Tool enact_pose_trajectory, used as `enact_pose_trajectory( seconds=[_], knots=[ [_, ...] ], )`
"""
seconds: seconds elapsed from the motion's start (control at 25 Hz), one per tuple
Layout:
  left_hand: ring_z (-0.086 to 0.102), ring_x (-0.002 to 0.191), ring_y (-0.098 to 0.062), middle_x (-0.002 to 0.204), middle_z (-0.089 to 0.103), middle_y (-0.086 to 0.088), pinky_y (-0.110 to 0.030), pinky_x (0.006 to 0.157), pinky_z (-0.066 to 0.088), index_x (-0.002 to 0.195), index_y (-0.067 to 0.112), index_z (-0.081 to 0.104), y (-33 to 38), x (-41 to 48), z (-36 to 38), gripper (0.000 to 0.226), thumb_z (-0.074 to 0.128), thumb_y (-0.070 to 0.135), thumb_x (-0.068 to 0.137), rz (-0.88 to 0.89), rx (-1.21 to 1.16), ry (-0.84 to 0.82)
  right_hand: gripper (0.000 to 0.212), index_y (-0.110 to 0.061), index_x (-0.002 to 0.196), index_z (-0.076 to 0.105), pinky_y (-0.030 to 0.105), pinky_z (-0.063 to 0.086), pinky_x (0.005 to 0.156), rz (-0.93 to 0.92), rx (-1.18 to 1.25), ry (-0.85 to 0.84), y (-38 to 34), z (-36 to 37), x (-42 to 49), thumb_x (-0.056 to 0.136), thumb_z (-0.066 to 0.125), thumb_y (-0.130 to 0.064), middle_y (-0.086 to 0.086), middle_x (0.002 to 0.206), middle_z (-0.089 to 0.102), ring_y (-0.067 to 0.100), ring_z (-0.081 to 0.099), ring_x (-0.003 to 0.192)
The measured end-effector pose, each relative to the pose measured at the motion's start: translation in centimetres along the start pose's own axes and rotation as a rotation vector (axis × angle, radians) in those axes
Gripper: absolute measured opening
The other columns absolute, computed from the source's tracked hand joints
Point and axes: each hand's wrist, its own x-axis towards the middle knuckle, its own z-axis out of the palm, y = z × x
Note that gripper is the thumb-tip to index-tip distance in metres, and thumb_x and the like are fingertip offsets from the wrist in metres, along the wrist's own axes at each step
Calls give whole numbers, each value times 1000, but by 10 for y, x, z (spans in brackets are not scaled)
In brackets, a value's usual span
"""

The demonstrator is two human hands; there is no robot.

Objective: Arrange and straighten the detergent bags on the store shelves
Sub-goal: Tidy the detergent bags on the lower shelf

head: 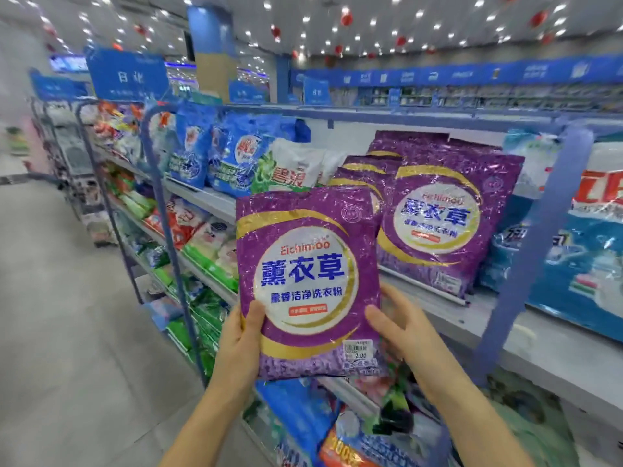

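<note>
Our left hand grips the lower left edge of a purple detergent bag, thumb across the front and fingers hidden behind it. Our right hand holds the lower right edge the same way, thumb on the front, next to a white price sticker. We hold the bag upright with its printed face towards us, in the air in front of the shelf and not resting on it.

Just behind it, on that shelf, more purple bags of the same kind lean back in overlapping rows. To their left stands a white and green bag, then blue bags further along. To the right, past a blue upright post, we see a large teal bag. The lower shelves carry green and white packs, and the grey floor of the aisle runs off to the left.
</note>
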Motion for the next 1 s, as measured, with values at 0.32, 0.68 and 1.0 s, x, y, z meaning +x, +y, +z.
enact_pose_trajectory(
  seconds=[0.32,0.68,1.0],
  knots=[
    [52,115,-8,122,55,17,-34,102,40,126,36,43,15,164,33,53,39,63,80,10,90,-327,74,-25,135,40,27,45,99,-174,-278,397,-8,2,101,72,77,-27,-10,128,56,3,54,115],
    [53,100,-18,100,51,3,-35,87,43,98,20,46,-7,279,51,26,42,46,94,131,344,-612,49,-19,120,52,9,49,79,-180,-374,848,-15,8,136,77,73,-12,-6,109,66,-1,63,94],
    [65,95,-17,118,64,-2,-32,87,52,133,12,42,-6,316,70,81,79,34,65,-176,337,-1034,42,-19,114,53,26,47,89,-130,-385,1038,-19,30,129,77,72,-10,-6,106,66,4,62,96]
  ],
)
